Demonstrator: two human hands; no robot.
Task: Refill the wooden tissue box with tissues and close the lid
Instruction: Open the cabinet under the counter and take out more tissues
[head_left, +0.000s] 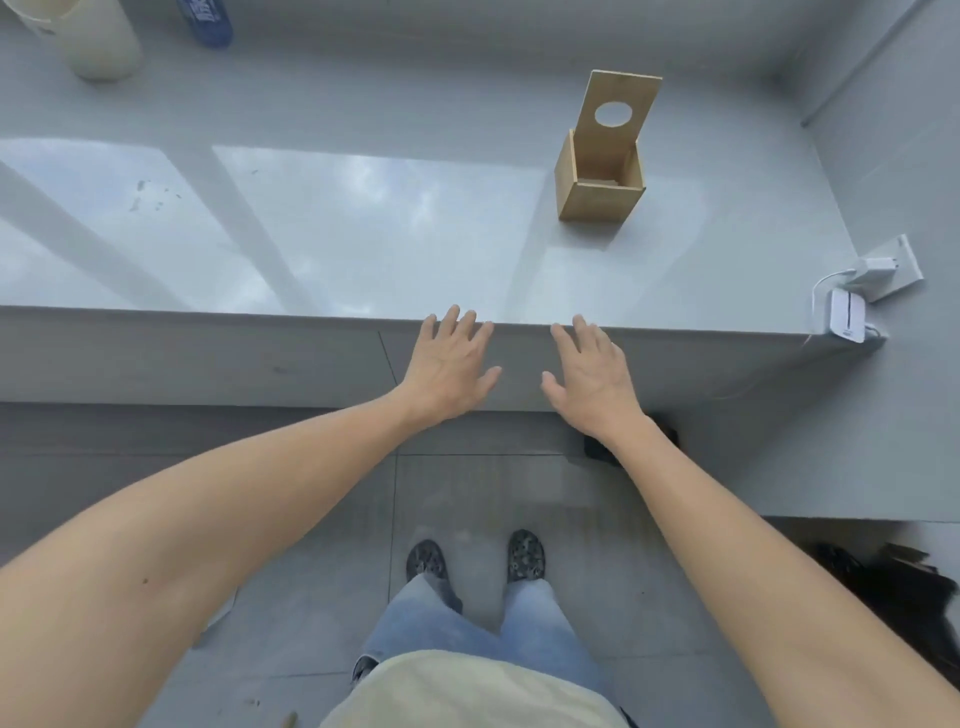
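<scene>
A wooden tissue box (592, 200) stands on the grey glossy counter (363, 234), right of centre. Its lid (621, 111), with a round hole in it, is swung up and stands upright at the box's far side. The box's inside looks bare except for a wooden bottom. No tissues are in view. My left hand (451, 366) and my right hand (592, 371) hover palm down at the counter's near edge, fingers spread, holding nothing, well short of the box.
A cream cylindrical container (98, 41) and a blue bottle (208, 21) stand at the counter's far left. A white charger and plug (852, 301) sit at the right edge by a wall socket. Grey walls close the back and right.
</scene>
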